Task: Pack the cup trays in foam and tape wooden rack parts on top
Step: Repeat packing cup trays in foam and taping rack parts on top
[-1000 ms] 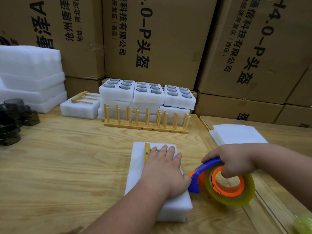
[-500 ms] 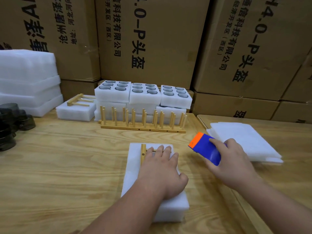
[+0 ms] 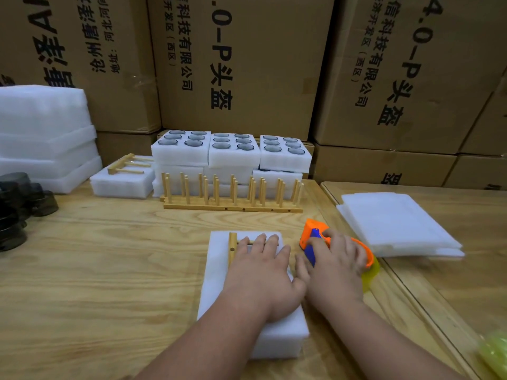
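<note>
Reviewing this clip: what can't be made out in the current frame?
Head view only:
- wooden rack part: mostly covered by the left hand.
- tape dispenser: its roll largely hidden by the right hand; any tape strip is not discernible.
- foam block: contents enclosed.
- yellow-green object: blurred, cut by the edge.

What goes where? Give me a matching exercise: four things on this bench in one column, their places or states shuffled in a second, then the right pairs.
Things
1. tape dispenser
2. wooden rack part
3. long peg rack
4. dark cups

Places or states
A. at the bench's far left edge
B. gripped by the right hand
C. standing in front of the stacked cup trays
D. lying on the foam block, pressed by the left hand

Pairs: 1-B, 2-D, 3-C, 4-A
</note>
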Demonstrator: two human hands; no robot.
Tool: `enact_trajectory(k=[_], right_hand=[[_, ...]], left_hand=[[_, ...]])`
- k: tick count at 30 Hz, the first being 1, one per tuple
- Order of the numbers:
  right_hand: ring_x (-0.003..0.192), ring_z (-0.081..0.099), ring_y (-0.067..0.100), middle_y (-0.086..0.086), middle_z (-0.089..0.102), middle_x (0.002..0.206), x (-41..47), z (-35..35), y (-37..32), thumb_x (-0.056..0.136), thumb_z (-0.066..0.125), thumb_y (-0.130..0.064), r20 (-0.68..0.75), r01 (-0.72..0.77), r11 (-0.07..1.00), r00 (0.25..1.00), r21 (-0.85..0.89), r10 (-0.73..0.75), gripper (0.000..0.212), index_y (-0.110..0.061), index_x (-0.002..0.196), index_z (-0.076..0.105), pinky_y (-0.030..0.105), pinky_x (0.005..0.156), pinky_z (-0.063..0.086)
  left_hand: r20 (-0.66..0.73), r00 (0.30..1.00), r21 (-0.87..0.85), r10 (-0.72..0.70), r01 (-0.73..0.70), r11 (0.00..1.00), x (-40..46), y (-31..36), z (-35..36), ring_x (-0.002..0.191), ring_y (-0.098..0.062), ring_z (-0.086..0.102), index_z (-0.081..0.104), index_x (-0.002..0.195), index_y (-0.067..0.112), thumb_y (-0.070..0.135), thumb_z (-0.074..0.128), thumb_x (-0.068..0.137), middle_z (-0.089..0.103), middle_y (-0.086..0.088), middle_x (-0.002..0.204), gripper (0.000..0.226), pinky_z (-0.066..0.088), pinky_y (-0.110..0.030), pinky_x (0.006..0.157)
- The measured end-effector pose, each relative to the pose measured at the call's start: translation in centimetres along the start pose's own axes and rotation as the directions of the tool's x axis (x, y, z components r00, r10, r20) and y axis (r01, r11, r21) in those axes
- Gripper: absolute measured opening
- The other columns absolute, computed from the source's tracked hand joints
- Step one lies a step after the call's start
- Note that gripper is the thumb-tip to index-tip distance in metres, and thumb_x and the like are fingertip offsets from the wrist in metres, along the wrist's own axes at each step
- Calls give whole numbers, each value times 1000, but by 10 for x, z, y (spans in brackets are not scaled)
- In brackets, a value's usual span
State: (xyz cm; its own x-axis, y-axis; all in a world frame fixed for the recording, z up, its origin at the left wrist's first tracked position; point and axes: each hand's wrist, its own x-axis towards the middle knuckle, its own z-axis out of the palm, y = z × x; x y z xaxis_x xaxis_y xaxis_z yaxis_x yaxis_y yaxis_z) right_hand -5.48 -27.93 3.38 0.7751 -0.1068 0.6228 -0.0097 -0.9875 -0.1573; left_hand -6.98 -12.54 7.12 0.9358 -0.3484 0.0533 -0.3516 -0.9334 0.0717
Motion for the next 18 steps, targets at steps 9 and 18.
enact_trajectory(k=[9,18], right_hand=[[117,66,26,3,71,113,-13,12,-22,71,86,-12,98,79,996,992,29,-82,27,-21,94,73,47,109,25],[87,64,17,-8,67,98,-14,10,-20,94,59,-25,384,97,989,914,109,-132,11,-29,104,61,29,68,47]], left_hand=[[10,1000,8,12,-12,1000,0,-2,0,157,-22,-5,13,162,29,57,18,92,2,-2,171,76,-8,-51,124],[2,1000,-2,-1,1,1000,-12,7,-20,157,-25,-9,24,159,33,55,26,99,-1,-5,171,64,-7,-54,124]])
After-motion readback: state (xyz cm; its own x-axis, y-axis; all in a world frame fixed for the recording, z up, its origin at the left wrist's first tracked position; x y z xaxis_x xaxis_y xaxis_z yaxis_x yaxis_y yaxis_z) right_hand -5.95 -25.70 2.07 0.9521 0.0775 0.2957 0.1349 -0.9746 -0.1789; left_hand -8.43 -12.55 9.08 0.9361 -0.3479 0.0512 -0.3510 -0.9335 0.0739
